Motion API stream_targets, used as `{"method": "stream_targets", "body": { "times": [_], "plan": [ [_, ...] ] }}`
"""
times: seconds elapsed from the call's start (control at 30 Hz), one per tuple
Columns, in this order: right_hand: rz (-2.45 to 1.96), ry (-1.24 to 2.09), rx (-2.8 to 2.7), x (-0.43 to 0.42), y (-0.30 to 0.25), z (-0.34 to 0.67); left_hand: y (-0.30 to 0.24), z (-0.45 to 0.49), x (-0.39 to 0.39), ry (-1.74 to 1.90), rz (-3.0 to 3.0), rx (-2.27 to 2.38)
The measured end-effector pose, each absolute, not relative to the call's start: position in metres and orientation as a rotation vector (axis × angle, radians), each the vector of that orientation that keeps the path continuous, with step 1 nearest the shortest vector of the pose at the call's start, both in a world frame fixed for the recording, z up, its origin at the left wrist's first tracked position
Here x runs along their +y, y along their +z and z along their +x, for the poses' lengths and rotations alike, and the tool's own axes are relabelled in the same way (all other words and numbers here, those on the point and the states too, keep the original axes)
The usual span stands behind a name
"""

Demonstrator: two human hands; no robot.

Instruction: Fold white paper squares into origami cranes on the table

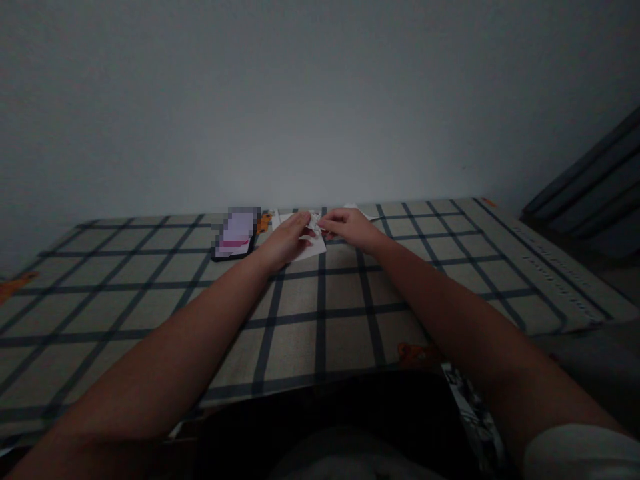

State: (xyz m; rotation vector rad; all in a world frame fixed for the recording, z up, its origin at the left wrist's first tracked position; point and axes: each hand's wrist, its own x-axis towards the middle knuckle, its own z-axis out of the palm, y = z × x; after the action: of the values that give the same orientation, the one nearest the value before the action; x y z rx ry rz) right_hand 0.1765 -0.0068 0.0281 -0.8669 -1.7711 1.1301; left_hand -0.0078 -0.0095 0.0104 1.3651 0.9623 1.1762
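Both arms reach far forward over a checked cloth (340, 327). My left hand (290, 235) rests on a white sheet of paper (316, 249), fingers closed at a small crumpled or folded white paper piece (315, 223). From the right, my right hand (350, 227) meets it and pinches the same small white piece. The scene is dim, so the paper's exact shape is unclear.
A phone (234, 239) with a lit, blurred screen lies just left of my left hand. Another bit of white paper (363, 211) shows behind my right hand. A plain wall rises behind the cloth, and a dark striped surface (595, 193) is at far right.
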Motion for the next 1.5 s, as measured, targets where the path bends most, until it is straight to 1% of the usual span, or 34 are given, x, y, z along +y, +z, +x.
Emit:
{"method": "stream_targets", "body": {
  "times": [0.2,0.27,0.43,0.6,0.7,0.87,0.93,1.07,1.27,1.5],
  "plan": [
    [-0.949,1.11,-1.691,-0.004,0.027,0.175,0.017,-0.012,-0.013,1.489,1.75,1.22],
    [-0.971,1.086,-1.695,-0.003,0.027,0.174,0.021,-0.012,-0.017,1.465,1.88,1.202],
    [-0.968,0.96,-1.782,-0.002,0.025,0.177,0.026,-0.007,-0.029,1.377,1.949,1.175],
    [-0.906,0.98,-1.826,0.001,0.025,0.182,0.025,-0.009,-0.027,1.34,1.949,1.218],
    [-0.912,1.067,-1.74,0.002,0.025,0.182,0.023,-0.011,-0.021,1.347,1.8,1.185],
    [-0.833,1.332,-1.438,-0.001,0.029,0.18,0.024,-0.011,-0.015,1.356,1.256,0.975],
    [-0.784,1.401,-1.371,-0.002,0.029,0.18,0.025,-0.01,-0.015,1.32,1.125,0.926],
    [-0.765,1.425,-1.371,-0.001,0.025,0.178,0.022,-0.009,-0.016,1.26,1.073,0.887],
    [-0.791,1.396,-1.395,0.004,0.02,0.178,0.019,-0.007,-0.015,1.264,1.039,0.894],
    [-0.706,1.66,-1.231,0.002,0.03,0.186,0.032,-0.014,-0.011,1.125,0.705,0.778]
  ]
}}
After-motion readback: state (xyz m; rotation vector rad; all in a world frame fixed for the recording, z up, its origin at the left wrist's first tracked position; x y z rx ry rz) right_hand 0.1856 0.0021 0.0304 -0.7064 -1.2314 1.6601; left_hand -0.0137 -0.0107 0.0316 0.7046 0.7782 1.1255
